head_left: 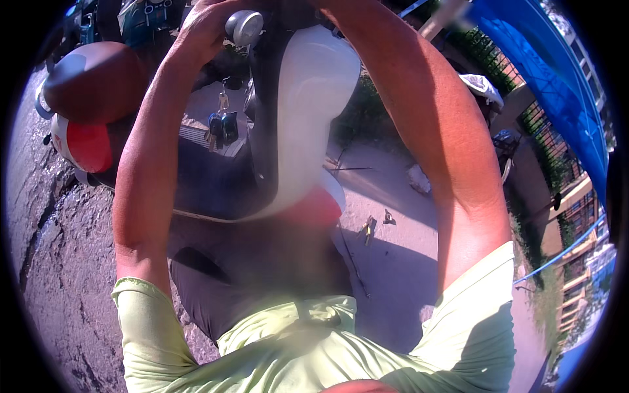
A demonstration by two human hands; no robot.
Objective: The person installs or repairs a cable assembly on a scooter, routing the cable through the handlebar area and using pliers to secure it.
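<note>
A white and black scooter (308, 98) stands before me. My left hand (206, 23) is at the top edge, at the handlebar area beside a round chrome-rimmed fitting (244, 27); its fingers are cut off or hidden, so their grip is unclear. My right forearm (419, 111) reaches up to the top edge, where the hand is out of view. A bunch of keys (223, 128) with dark fobs hangs below the handlebar area. The dark floorboard (209, 190) lies between my arms. The brown seat (95, 82) and red-and-white bodywork (88, 147) are at the left.
Rough pavement (59, 262) lies at left. A smoother surface (386, 275) with small debris (370, 229) is under my right side. At right are a metal fence (567, 157), a blue tarp (531, 59) and a blue line (557, 262). Other dark vehicles (131, 23) stand at upper left.
</note>
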